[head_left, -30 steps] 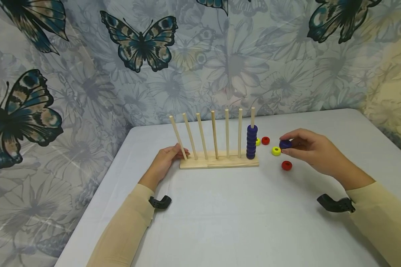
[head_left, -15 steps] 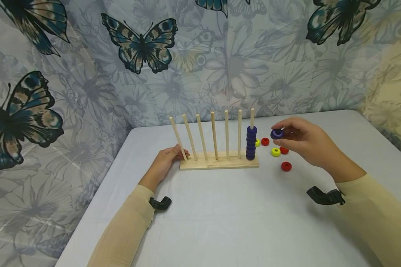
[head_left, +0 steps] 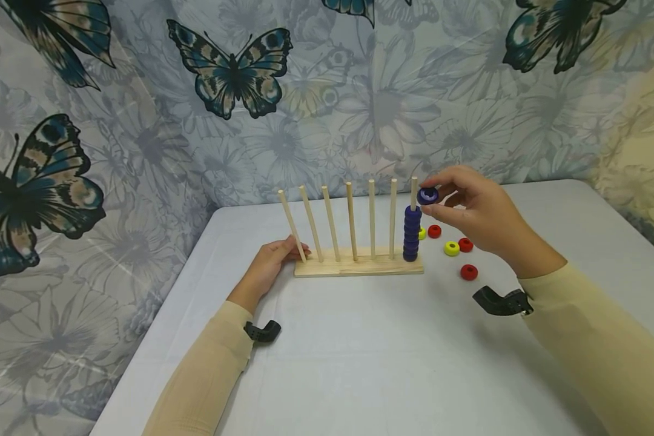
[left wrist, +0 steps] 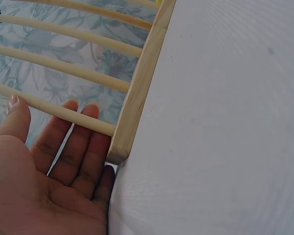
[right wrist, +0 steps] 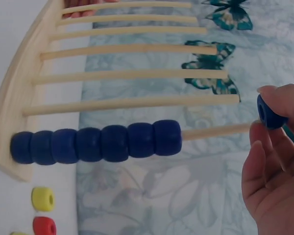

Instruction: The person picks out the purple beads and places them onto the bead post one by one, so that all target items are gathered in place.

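Observation:
A wooden stand (head_left: 354, 266) carries a row of upright pegs. On its rightmost peg sits a stack of several dark blue beads (head_left: 412, 235); bare wood shows above them. My right hand (head_left: 476, 209) pinches another blue bead (head_left: 427, 195) between thumb and fingers, close beside that peg's upper end. In the right wrist view the held bead (right wrist: 269, 112) is tilted, and the fingers hide the peg's tip. My left hand (head_left: 272, 263) holds the stand's left end. The left wrist view has the thumb in front of the end peg (left wrist: 54, 108) and the fingers behind it.
Red beads (head_left: 469, 272) and yellow beads (head_left: 451, 248) lie loose on the white table (head_left: 360, 351), right of the stand. A butterfly-patterned cloth (head_left: 381, 109) hangs behind. Each wrist wears a black device (head_left: 502, 301).
My right hand has lifted the blue bead and carried it left to the rightmost peg, uncovering a red bead on the table. My left hand keeps its place on the stand.

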Demonstrator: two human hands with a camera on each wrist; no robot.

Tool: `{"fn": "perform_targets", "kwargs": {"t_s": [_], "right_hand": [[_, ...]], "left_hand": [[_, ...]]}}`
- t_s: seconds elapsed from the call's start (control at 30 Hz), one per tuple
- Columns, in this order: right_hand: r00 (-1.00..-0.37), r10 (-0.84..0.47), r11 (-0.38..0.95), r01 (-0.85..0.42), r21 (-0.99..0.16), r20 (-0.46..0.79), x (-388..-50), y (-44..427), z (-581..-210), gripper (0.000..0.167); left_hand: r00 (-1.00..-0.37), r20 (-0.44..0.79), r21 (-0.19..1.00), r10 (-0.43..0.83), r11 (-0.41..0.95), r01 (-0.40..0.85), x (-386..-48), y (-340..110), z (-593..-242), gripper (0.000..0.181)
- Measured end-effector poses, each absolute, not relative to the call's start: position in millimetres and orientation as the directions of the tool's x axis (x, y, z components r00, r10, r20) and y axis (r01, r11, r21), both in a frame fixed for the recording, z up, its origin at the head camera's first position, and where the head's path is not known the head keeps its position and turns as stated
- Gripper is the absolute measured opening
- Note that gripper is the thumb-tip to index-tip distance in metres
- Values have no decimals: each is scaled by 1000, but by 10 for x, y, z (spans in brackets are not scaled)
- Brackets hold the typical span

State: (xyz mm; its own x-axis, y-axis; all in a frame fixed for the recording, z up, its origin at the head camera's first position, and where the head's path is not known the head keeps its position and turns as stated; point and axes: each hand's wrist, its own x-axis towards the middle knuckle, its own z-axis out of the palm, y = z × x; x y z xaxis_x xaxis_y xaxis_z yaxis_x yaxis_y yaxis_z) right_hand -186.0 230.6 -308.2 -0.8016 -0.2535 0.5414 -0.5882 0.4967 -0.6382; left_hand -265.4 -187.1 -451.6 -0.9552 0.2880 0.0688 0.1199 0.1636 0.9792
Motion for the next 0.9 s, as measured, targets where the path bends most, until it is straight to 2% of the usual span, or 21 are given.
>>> {"fn": "perform_targets", "kwargs": {"t_s": [0.4,0.9], "right_hand": [[-805,-213,520,-573,-633,554,-1982,2185,-2973,34],[-841,-188,543,-519,-661,507,-2113,2167,-2962,32]], "left_hand": [[-955,58,979,292,168,111,-2664,-1878,-4531,62],[-954,71,980,291,160,121,-2677,-1879,-4534,60]]}}
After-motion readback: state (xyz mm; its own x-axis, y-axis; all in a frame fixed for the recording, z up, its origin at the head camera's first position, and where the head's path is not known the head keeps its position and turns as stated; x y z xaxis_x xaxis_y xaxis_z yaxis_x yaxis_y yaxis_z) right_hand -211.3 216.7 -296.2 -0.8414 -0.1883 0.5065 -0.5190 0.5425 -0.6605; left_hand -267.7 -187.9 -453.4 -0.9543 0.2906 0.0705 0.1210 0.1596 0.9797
